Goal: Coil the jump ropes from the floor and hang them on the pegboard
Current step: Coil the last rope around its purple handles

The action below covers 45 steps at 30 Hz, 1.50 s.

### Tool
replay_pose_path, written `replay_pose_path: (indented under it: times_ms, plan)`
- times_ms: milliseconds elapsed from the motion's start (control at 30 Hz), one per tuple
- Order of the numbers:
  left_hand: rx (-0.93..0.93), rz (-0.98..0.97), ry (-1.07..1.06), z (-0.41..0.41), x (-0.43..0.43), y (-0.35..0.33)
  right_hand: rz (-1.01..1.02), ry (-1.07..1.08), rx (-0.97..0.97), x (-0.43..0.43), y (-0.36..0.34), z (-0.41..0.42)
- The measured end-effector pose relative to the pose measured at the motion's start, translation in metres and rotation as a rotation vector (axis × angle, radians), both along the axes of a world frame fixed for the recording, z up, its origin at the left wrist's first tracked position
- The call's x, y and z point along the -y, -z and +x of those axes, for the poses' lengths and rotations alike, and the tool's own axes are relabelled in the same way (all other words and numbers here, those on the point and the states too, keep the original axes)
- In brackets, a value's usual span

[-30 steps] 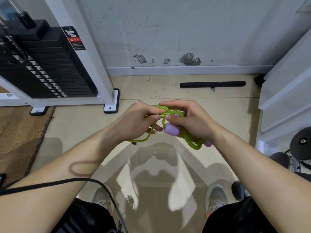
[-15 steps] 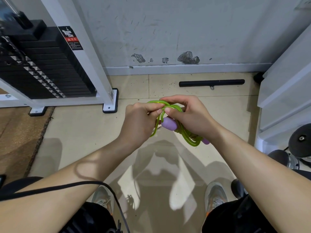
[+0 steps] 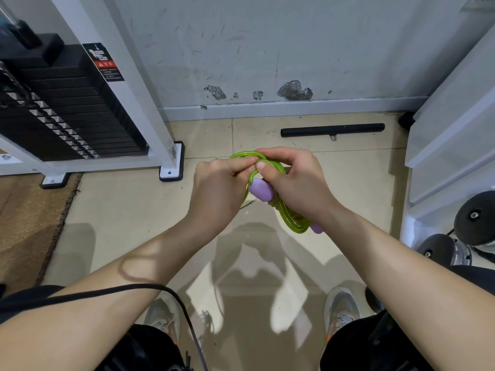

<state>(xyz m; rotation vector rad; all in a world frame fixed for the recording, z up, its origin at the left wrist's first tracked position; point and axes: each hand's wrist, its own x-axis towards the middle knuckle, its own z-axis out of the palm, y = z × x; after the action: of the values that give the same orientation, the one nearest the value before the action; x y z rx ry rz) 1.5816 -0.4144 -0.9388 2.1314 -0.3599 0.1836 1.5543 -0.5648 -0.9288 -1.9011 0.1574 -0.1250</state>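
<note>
1. The wall [image 3: 267, 49] is grey and scuffed, with chipped patches just above its skirting.
2. The floor [image 3: 120, 210] is beige tile; the person's shadow falls on it between two shoes [image 3: 340, 309].
3. A black weight stack [image 3: 67, 116] stands far left in a white frame; the frame's foot rests on the tile.
4. A brown mat [image 3: 24, 223] lies at the left edge, below the stack.
5. A black bar [image 3: 332, 129] lies on the floor near the wall, well apart from the hands.
6. The left hand [image 3: 217, 188] and right hand [image 3: 297, 183] meet in mid-air above the floor, fingertips touching; the left pinches a loop of the rope [image 3: 292, 223], and the right is clamped round the coiled bundle.
7. The rope is green and off the floor; its coils hang out below the right hand.
8. A purple handle [image 3: 261, 190] pokes out between the hands, against the right thumb; another purple end shows at the bottom of the coil.
</note>
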Motion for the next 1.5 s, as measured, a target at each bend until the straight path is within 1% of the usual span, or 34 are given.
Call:
replay_pose_path:
  times_ms: [133,200,267,367,433,500,700,767,833,900,933,1000,1067,1100,1133,1167,1200,1233,1267,1333,1367,1400,1433,1500]
  plan:
    - [-0.213,-0.168,-0.007,0.006,0.001,0.002,-0.030,0.052,0.012,-0.006,0.003,0.000]
    - [-0.243,-0.207,-0.020,0.007,0.001,0.003,-0.009,0.068,0.013,-0.008,0.004,0.000]
    - [-0.168,-0.183,-0.018,0.004,0.002,0.002,0.000,0.082,0.009,-0.009,0.004,0.001]
    - [0.033,0.036,0.073,0.003,-0.001,0.002,0.045,0.083,-0.030,-0.006,0.004,0.001]
    - [0.047,0.128,0.163,0.005,-0.004,0.003,0.066,0.081,-0.045,-0.004,0.004,0.001]
    - [0.053,0.141,0.183,0.005,-0.007,0.003,0.071,0.081,-0.064,-0.002,0.006,0.002]
    - [0.159,0.147,0.041,-0.002,-0.002,0.000,0.059,0.073,-0.059,-0.003,0.006,0.006]
    - [0.168,0.106,0.009,-0.002,-0.003,-0.004,0.044,0.078,-0.059,-0.001,0.009,0.007]
    - [0.108,0.010,-0.034,0.004,-0.006,-0.012,0.035,0.122,-0.085,0.006,0.013,0.009]
    - [-0.018,-0.058,-0.058,0.011,-0.011,-0.017,0.033,0.144,-0.074,0.018,0.014,0.010]
    - [-0.078,-0.079,-0.062,0.013,-0.013,-0.017,0.041,0.138,-0.055,0.023,0.013,0.010]
    - [-0.136,-0.130,-0.070,0.013,-0.016,-0.016,0.058,0.101,-0.023,0.027,0.011,0.012]
    - [-0.130,-0.237,-0.100,0.013,-0.016,-0.019,0.050,0.062,-0.012,0.026,0.009,0.013]
    - [-0.099,-0.271,-0.128,0.015,-0.017,-0.021,0.043,0.038,-0.012,0.024,0.009,0.013]
    - [-0.054,-0.260,-0.152,0.018,-0.020,-0.022,0.035,0.013,-0.014,0.022,0.009,0.012]
    - [-0.024,-0.208,-0.159,0.021,-0.022,-0.024,0.034,-0.007,-0.020,0.021,0.008,0.012]
    - [-0.044,-0.164,-0.140,0.025,-0.025,-0.024,0.040,-0.020,-0.031,0.019,0.008,0.012]
    - [-0.134,-0.164,-0.098,0.028,-0.028,-0.023,0.049,-0.031,-0.040,0.018,0.007,0.011]
    - [-0.293,-0.216,-0.044,0.031,-0.030,-0.023,0.053,-0.042,-0.042,0.016,0.007,0.011]
    - [-0.678,-0.378,0.067,0.032,-0.032,-0.024,0.052,-0.069,-0.042,0.015,0.007,0.010]
    - [-0.835,-0.439,0.119,0.032,-0.033,-0.025,0.051,-0.084,-0.042,0.014,0.007,0.011]
    - [-0.943,-0.482,0.158,0.031,-0.033,-0.025,0.051,-0.097,-0.041,0.013,0.007,0.011]
    - [-1.013,-0.522,0.187,0.031,-0.033,-0.025,0.051,-0.106,-0.040,0.013,0.006,0.011]
    - [-1.097,-0.590,0.216,0.031,-0.032,-0.024,0.051,-0.115,-0.049,0.013,0.007,0.011]
